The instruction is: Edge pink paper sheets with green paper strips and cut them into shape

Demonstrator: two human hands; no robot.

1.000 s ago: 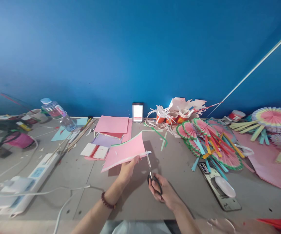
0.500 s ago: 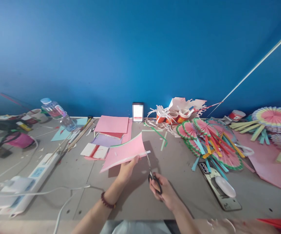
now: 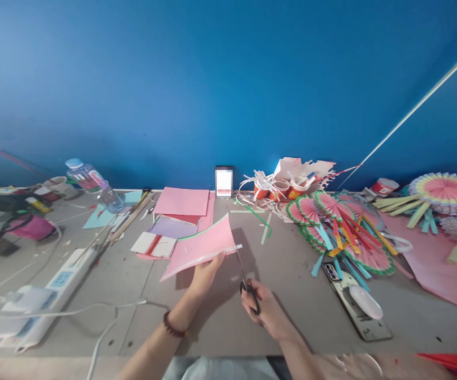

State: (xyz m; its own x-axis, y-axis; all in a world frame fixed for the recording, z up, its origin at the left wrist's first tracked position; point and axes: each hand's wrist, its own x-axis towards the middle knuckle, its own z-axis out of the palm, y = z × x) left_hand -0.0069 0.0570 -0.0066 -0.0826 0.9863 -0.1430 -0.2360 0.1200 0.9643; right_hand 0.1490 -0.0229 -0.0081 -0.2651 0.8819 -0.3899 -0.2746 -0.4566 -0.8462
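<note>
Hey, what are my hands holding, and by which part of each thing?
The left hand holds the pink sheet by its near edge, towards the right corner; the right hand holds the scissors by their black handles.

Paper-craft work area indicated: grey worktop [image 3: 291, 269] is set against a blue wall [image 3: 228, 89] and strewn with pleated paper fans [image 3: 446, 194], coloured sheets [image 3: 184, 201], narrow strips [image 3: 265, 235] and wooden sticks [image 3: 131, 219]; scissors [image 3: 244, 281] are held above it

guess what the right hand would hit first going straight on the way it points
Probably the white strip at the edge of the held pink sheet: the right hand aims its scissors there; depth leaves contact unclear.
</note>
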